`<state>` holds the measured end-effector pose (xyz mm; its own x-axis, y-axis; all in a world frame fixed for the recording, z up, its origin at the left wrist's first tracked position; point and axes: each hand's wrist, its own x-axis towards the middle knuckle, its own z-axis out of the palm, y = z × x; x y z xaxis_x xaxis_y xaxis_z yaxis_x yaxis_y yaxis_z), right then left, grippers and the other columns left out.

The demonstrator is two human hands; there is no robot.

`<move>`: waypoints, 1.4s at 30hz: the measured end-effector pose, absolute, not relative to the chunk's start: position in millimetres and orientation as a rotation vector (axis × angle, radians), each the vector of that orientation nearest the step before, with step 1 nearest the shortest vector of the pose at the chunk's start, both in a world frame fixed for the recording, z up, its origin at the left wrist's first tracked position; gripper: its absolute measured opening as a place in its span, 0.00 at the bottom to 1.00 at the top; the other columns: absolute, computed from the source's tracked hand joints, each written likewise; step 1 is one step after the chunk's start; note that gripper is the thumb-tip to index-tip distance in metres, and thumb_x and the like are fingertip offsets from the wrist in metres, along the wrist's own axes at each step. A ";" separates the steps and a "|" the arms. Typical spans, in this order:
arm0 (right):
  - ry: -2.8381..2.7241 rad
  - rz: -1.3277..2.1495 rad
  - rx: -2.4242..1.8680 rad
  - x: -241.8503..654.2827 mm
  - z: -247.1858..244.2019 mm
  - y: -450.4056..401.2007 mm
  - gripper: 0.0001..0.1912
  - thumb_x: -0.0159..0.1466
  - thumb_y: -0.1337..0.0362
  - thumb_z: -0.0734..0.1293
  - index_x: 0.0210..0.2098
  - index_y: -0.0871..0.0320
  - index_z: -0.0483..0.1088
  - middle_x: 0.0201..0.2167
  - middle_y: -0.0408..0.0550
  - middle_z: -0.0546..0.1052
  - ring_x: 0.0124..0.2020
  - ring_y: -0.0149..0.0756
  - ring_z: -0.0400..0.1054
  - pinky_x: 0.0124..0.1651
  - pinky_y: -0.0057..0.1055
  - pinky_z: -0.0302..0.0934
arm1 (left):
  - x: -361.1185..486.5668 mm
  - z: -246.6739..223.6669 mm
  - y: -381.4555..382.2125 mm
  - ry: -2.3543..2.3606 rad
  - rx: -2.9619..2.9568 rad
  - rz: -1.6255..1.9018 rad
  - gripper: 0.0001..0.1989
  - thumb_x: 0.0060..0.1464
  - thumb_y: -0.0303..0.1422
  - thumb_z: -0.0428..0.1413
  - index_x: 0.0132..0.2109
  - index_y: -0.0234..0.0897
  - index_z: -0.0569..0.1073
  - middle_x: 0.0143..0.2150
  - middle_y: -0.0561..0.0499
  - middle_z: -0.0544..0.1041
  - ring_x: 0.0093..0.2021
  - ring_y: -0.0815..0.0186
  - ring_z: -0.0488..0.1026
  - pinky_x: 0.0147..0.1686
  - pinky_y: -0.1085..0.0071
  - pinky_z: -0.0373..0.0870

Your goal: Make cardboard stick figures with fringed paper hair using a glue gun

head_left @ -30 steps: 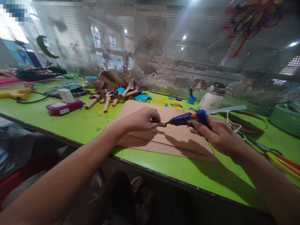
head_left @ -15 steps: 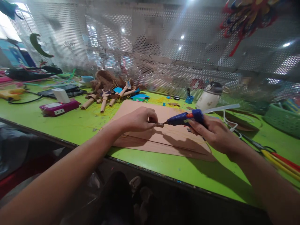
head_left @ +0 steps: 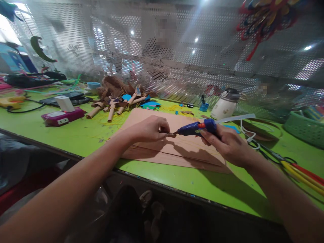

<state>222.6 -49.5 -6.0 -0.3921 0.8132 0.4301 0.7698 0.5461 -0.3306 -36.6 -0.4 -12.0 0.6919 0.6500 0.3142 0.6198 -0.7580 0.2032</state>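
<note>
My right hand is wrapped round a blue hot glue gun, with a clear glue stick poking out of its back end. The gun's nozzle points left and meets the end of a small thin brown strip. That strip is pinched between the fingertips of my left hand; its far part is hidden by the fingers. Both hands hover over brown cardboard sheets, on which their shadows fall. What the strip is made of I cannot make out.
Rolled-paper dolls with brown hair lie behind the cardboard. A purple power strip with a white plug is at left. At right stand a white bottle and a green basket, with scissors nearer me. A perforated metal panel backs the table.
The glue gun and my right hand have shifted slightly left, bringing the nozzle closer along the strip. My left hand keeps its pinch almost unmoved.
</note>
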 end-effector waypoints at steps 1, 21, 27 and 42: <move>-2.233 0.103 -1.278 224.1 -5.9 -48.6 0.18 0.64 0.51 0.57 0.27 0.58 0.64 0.23 0.47 0.71 0.24 0.36 0.63 0.27 0.32 0.55 | -36.7 -12.1 -0.3 1.057 2.812 0.570 0.08 0.50 0.29 0.53 0.36 0.35 0.76 0.33 0.49 0.76 0.32 0.70 0.70 0.32 0.75 0.64; -2.205 0.224 -1.211 234.1 -4.2 -44.3 0.19 0.65 0.50 0.55 0.28 0.57 0.66 0.24 0.46 0.72 0.26 0.35 0.65 0.30 0.31 0.60 | -35.3 -14.2 -3.4 1.211 2.849 0.624 0.07 0.52 0.31 0.51 0.38 0.37 0.73 0.27 0.52 0.74 0.25 0.71 0.66 0.26 0.75 0.58; -2.198 0.188 -1.227 234.2 0.3 -44.8 0.21 0.65 0.51 0.55 0.25 0.57 0.67 0.23 0.45 0.71 0.24 0.33 0.64 0.29 0.31 0.58 | -36.7 -14.5 -4.4 1.254 2.869 0.609 0.05 0.50 0.28 0.52 0.36 0.37 0.68 0.27 0.53 0.71 0.25 0.71 0.62 0.25 0.74 0.53; -2.215 0.186 -1.292 222.5 -7.0 -45.7 0.18 0.65 0.53 0.56 0.27 0.58 0.64 0.24 0.45 0.70 0.27 0.34 0.63 0.30 0.31 0.55 | -31.9 -22.9 1.8 1.166 2.919 0.652 0.03 0.52 0.27 0.50 0.34 0.36 0.68 0.30 0.52 0.72 0.28 0.71 0.64 0.27 0.74 0.55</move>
